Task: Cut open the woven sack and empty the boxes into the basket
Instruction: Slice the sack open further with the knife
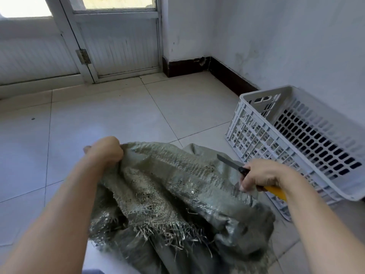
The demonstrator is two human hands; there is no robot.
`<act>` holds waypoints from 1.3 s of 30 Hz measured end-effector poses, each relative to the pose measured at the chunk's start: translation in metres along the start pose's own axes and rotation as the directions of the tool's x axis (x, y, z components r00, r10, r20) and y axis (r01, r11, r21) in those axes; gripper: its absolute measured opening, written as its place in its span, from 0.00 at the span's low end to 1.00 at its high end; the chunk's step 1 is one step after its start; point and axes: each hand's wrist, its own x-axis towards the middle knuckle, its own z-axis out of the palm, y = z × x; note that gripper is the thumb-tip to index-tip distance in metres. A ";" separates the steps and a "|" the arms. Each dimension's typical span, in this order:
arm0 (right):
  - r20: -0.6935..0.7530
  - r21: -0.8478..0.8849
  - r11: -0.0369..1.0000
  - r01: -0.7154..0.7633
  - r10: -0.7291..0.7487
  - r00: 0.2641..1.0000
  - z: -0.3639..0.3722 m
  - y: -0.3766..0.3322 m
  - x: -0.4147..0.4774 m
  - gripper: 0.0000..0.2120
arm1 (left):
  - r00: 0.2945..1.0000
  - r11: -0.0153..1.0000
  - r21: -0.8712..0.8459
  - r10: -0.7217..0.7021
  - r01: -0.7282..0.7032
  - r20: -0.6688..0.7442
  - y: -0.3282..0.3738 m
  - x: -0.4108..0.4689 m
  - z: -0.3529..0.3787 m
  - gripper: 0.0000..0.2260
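Observation:
A grey-green woven sack (173, 186) lies bunched on the tiled floor in front of me, its near edge frayed into loose strands. My left hand (105, 150) grips the sack's far left corner in a fist and holds it up. My right hand (260, 175) holds a yellow-handled utility knife (240, 169) over the sack's right side, the blade extended and pointing up-left. A white plastic basket (258, 127) with slotted walls stands at the right, tilted, with nothing visible inside. No boxes show; the sack hides whatever it contains.
Pale floor tiles (118, 115) stretch ahead and left. A white door (120, 44) and its frame close the far side. A white wall with a dark skirting board (231, 78) runs behind the basket.

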 end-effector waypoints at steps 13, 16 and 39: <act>0.098 0.112 0.977 0.184 -0.195 0.976 0.019 -0.028 -0.020 0.24 | 0.804 0.735 -0.470 0.588 -0.488 0.085 0.082 -0.032 0.053 0.04; 0.135 -0.061 0.991 0.117 -0.108 0.985 0.027 -0.027 -0.012 0.23 | 0.867 0.676 -0.649 0.496 -0.348 0.051 0.079 -0.030 0.033 0.06; -0.135 0.267 0.933 0.241 -0.211 0.968 0.002 -0.014 -0.022 0.09 | 0.691 0.638 -0.619 0.693 -0.458 0.204 0.101 -0.059 0.020 0.18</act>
